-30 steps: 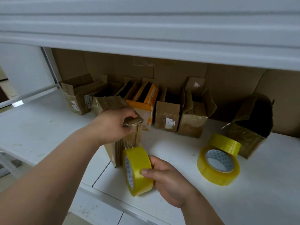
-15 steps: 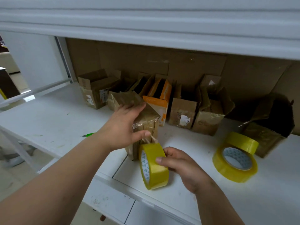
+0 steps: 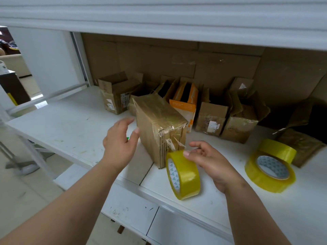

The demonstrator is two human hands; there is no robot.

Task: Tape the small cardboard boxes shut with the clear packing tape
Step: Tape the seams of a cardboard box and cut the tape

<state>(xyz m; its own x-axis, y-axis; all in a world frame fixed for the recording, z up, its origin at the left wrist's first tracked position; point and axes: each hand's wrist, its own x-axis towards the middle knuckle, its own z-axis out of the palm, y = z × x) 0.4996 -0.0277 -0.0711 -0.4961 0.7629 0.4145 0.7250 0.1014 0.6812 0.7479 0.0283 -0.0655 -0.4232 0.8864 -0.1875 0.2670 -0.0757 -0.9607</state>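
Note:
A small cardboard box [image 3: 159, 121] wrapped in shiny clear tape stands on the white shelf [image 3: 70, 124]. My left hand [image 3: 120, 142] is beside its left face with fingers spread, the thumb tip touching the cardboard. A yellowish roll of clear packing tape [image 3: 184, 175] stands on edge at the box's front corner. A crinkled strand of tape runs from the roll up to the box. My right hand [image 3: 212, 160] hovers over the roll, one fingertip resting on its top, the other fingers loose and not around it.
Several open small boxes [image 3: 210, 117] line the cardboard back wall. Two more tape rolls [image 3: 270, 172] lie stacked at the right, beside a dark open box [image 3: 304, 131]. An upper shelf edge [image 3: 159, 23] overhangs. The shelf's front edge runs just below the roll.
My left hand has come off the top of the box and now sits open at its left side. My right hand has loosened its grip on the roll, which now stands on the shelf.

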